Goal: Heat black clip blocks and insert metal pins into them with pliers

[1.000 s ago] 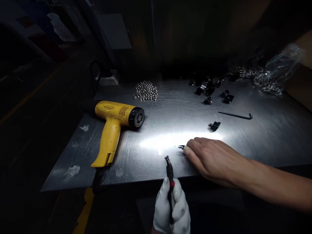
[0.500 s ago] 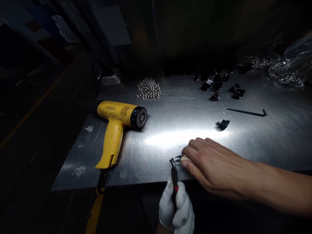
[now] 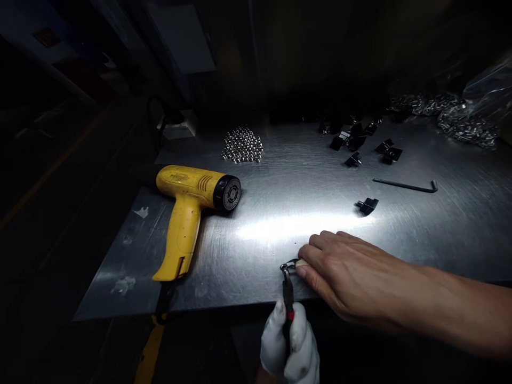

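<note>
Left hand [image 3: 290, 344] in a white glove, closed around the handle of red-banded pliers [image 3: 288, 296], tips raised. Right hand [image 3: 348, 274] bare and palm down, fingers curled, thumb and fingertips pinching a pale stub [image 3: 303, 262]. At the pliers' tips, a small metal loop [image 3: 288, 265], just beside the stub and apparently joined to it; the exact grip on the loop too small to tell. Both hands to the right of the heat gun [image 3: 188, 208], at the near edge of a steel table [image 3: 440, 234]. Beyond the heat gun, a heap of beads [image 3: 242, 145]. Farther right of the heat gun, scattered black brackets [image 3: 354, 141], a hex key [image 3: 406, 186], silver parts [image 3: 464, 125] and a plastic bag [image 3: 490, 90].
</note>
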A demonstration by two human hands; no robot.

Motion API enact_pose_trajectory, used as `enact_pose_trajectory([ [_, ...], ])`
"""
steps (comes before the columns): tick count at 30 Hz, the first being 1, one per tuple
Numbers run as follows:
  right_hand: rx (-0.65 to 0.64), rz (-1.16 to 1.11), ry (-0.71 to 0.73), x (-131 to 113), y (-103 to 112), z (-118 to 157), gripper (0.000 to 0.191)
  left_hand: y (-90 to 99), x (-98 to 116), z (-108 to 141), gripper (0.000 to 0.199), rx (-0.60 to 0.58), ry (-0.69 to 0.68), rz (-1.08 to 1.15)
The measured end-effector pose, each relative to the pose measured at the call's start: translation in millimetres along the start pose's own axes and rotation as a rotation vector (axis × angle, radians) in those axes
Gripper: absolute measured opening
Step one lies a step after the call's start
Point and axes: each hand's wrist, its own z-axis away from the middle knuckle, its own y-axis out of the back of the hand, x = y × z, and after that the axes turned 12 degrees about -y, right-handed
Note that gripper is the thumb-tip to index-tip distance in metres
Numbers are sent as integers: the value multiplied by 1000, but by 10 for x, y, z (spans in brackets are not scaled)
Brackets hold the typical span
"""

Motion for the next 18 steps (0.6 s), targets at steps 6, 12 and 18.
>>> enact_pose_trajectory([
  [6, -29, 44, -6, -26, 9, -8, 30, 160, 5, 82, 61, 125, 44, -122],
  [12, 9, 122, 33, -47, -50, -19, 27, 250, 15, 108, 65, 78, 71, -108],
  [18, 12, 132, 78, -36, -18, -17, 25, 264, 28, 90, 65, 89, 99, -53],
])
